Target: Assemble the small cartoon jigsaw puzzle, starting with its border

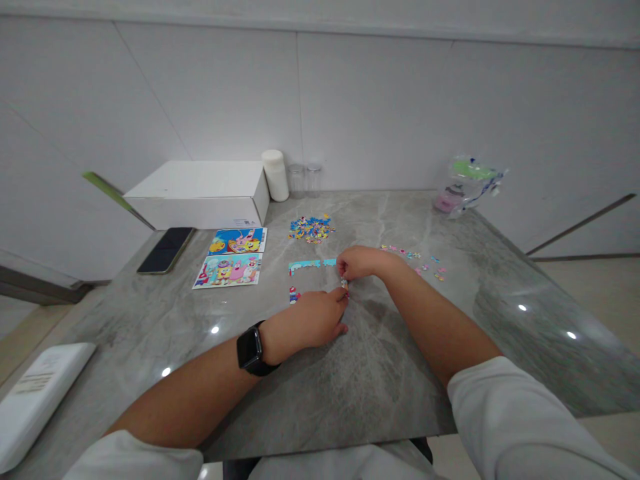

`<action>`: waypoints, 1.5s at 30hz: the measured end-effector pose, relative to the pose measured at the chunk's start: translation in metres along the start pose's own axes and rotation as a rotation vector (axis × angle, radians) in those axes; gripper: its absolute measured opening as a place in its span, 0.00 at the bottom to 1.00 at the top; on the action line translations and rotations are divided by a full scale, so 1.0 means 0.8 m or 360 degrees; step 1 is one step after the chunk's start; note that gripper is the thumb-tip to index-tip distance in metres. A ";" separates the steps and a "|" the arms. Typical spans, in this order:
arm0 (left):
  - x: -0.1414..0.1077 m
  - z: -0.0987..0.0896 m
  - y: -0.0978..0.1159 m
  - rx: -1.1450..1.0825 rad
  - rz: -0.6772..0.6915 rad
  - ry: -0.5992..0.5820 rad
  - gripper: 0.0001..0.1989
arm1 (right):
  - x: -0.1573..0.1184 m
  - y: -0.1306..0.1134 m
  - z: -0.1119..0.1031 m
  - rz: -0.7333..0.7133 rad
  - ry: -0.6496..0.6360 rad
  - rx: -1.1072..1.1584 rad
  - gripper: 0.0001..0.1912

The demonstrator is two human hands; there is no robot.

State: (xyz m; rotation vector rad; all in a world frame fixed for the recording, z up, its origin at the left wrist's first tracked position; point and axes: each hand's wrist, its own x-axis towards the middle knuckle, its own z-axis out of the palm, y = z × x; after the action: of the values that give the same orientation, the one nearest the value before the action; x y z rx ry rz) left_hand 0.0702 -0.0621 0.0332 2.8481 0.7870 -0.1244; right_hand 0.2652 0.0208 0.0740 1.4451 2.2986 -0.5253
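Small puzzle pieces form a light-blue strip (305, 265) on the grey table, with a small joined cluster (293, 295) below its left end. My left hand (320, 318), with a black watch at the wrist, lies palm down, fingers apart, its index fingertip on small pieces (345, 283) at the right side. Just above, my right hand (354, 262) is closed in a pinch at the strip's right end; whatever is between its fingertips is hidden. A heap of blue and yellow pieces (312, 229) lies behind the strip. Loose pieces (410, 255) are scattered to the right.
Two cartoon picture cards (230, 271) and a phone (166, 251) lie at the left. Behind them stand a white box (200, 193), a white bottle (275, 175) and two clear glasses (305, 181). A plastic bag (465, 187) sits back right; a white object (43, 400) lies front left.
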 end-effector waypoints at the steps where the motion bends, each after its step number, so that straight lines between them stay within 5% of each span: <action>1: 0.000 0.001 0.000 -0.0004 0.0002 0.0005 0.33 | 0.000 -0.002 0.000 0.0009 0.0007 -0.0012 0.17; 21: 0.006 -0.010 0.007 -0.0048 -0.0066 0.0041 0.26 | 0.005 0.003 0.003 0.0037 0.0018 -0.0112 0.17; 33: 0.010 -0.005 -0.003 -0.0095 -0.0045 0.0082 0.21 | -0.056 0.034 -0.043 0.0323 0.0410 0.0190 0.14; 45: 0.015 0.004 -0.011 -0.0141 0.0016 0.0136 0.20 | -0.071 0.046 -0.048 0.0320 0.0548 0.0211 0.14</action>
State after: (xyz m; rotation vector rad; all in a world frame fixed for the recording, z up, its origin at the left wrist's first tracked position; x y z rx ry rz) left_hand 0.0756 -0.0496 0.0270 2.7894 0.7741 0.0332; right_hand 0.3173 0.0107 0.1311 1.9378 2.3672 -0.4012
